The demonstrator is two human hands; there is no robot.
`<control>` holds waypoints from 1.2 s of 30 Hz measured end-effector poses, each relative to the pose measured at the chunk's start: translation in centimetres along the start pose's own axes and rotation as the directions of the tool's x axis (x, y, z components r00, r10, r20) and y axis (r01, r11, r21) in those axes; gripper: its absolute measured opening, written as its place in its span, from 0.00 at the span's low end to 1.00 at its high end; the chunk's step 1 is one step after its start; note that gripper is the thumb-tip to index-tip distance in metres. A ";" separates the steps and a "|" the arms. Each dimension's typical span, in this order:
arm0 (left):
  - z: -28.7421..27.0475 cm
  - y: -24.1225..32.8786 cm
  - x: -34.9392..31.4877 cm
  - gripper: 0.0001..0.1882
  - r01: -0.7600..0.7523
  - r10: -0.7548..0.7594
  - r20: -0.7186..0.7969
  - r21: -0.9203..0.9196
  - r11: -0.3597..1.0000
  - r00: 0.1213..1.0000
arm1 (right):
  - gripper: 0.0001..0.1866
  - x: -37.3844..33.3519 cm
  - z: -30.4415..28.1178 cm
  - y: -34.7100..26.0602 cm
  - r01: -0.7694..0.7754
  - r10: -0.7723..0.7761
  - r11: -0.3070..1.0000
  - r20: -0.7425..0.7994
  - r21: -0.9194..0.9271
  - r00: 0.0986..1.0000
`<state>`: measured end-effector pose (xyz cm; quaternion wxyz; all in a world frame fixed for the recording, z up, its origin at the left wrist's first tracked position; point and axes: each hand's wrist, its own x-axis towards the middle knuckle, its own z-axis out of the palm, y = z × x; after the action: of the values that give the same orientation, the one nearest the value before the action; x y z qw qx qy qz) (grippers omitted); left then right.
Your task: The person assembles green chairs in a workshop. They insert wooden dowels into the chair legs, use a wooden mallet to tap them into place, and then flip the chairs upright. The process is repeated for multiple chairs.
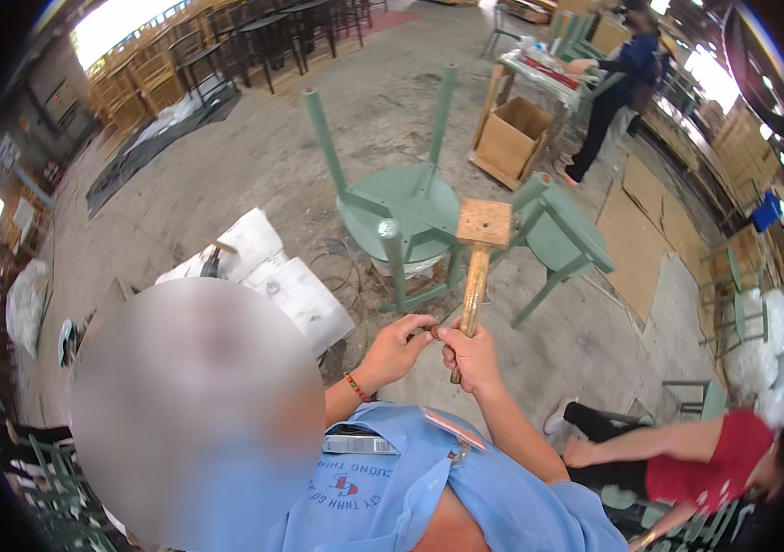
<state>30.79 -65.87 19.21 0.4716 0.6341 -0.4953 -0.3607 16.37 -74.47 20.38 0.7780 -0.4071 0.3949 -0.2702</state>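
Note:
My right hand (472, 361) is wrapped round the handle of a wooden mallet (474, 290), whose square block head points up and away from me. Close against it, my left hand (396, 351) has its fingers pinched together; a small brownish bit shows between the two hands, too small to name. Just beyond the mallet, a green wooden chair (401, 207) stands upside down, its legs pointing up. A second green chair part with a seat and legs (566, 230) leans at its right.
White padded sheets (304, 299) lie left of the chair. A cardboard box (511, 136) sits under a worktable at the far right, where a person in dark clothes stands. A person in red (709, 455) bends at the lower right. A grey blurred patch hides the lower left.

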 end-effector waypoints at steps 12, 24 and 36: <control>-1.3 -2.8 -0.6 0.15 -0.020 -0.008 -0.090 -0.305 0.952 0.996 | 0.12 1.0 3.1 0.1 -0.010 0.010 1.000 0.018 -0.002 1.000; -3.4 -1.1 1.6 0.14 -0.090 0.071 -0.135 -0.139 0.986 0.988 | 0.11 1.5 3.6 -0.6 0.051 -0.051 0.999 -0.043 -0.002 0.998; -12.0 -2.5 13.3 0.15 0.023 -0.050 -0.023 -0.646 0.763 0.999 | 0.13 -1.7 -0.1 -3.3 0.116 -0.106 0.949 0.049 -0.292 0.993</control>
<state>45.93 -75.70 20.50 0.6632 0.4496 -0.3195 -0.5059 15.06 -74.99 23.86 0.6987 -0.5444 0.3943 -0.2448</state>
